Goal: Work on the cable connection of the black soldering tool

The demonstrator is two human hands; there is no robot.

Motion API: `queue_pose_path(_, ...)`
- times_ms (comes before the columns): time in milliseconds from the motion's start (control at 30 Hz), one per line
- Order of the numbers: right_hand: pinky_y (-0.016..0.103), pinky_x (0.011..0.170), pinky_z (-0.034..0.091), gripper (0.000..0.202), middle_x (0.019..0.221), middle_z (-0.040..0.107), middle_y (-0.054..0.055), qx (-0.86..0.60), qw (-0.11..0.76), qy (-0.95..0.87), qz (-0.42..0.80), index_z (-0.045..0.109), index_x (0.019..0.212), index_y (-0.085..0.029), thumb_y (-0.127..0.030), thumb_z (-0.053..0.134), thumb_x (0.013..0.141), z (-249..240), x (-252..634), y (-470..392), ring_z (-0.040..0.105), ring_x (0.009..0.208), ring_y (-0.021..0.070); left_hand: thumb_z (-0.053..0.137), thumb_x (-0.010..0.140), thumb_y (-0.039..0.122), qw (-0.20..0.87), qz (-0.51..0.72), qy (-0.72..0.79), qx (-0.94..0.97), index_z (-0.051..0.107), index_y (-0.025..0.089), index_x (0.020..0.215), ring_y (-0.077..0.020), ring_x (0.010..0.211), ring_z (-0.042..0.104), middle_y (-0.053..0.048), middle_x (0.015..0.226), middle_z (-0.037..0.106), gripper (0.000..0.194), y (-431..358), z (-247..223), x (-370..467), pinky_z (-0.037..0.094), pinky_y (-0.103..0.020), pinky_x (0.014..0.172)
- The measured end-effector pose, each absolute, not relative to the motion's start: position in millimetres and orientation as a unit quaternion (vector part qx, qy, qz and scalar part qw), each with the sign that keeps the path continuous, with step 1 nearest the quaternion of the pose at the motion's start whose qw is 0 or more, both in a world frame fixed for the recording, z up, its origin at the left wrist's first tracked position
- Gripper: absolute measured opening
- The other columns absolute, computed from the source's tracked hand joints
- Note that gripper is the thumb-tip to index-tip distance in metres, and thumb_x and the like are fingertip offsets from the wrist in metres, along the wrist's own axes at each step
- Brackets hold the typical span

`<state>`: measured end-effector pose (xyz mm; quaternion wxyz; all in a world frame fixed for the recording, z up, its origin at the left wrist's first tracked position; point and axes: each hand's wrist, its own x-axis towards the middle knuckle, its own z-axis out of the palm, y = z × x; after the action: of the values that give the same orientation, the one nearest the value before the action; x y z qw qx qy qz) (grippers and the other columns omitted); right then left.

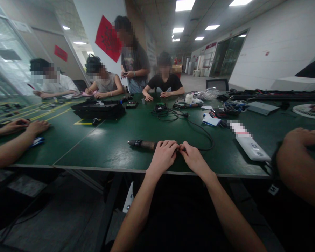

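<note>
An electric screwdriver (143, 144) lies along the green table in front of me, its dark tip pointing left. My left hand (165, 154) is closed over its rear end and hides that part. Beside it my right hand (191, 154) is closed in a pinch, its fingertips meeting those of the left at the screwdriver's back end. A black cable (213, 138) curves over the table and runs in behind my right hand. The small part between my fingertips is mostly hidden.
A black tray (98, 109) stands at the far left of the green table (115, 157). A white power strip (252, 147) lies to the right, near a co-worker's arm (296, 161). Another person's hands (36, 127) rest at the left. Several people sit or stand across the table.
</note>
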<state>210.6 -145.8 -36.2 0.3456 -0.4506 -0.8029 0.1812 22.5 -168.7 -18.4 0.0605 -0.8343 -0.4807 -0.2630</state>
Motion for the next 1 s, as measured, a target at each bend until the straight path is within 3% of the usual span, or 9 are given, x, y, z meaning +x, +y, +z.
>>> queue_pose_path(1000,0.032,0.082,0.047,0.008,0.1,0.069,0.005,-0.447,0.349,-0.804,0.178,0.05,0.096,-0.026,-0.018,0.049,0.099,-36.0,210.7,-146.3,0.066,0.091,0.0211,0.064,0.1,0.027,0.056,-0.273,-0.484,-0.83,0.061,0.027,0.119,-0.0239,0.129,0.056,-0.004,0.14,0.064,0.02,-168.0,-20.2,21.8,0.041,-0.045,0.108)
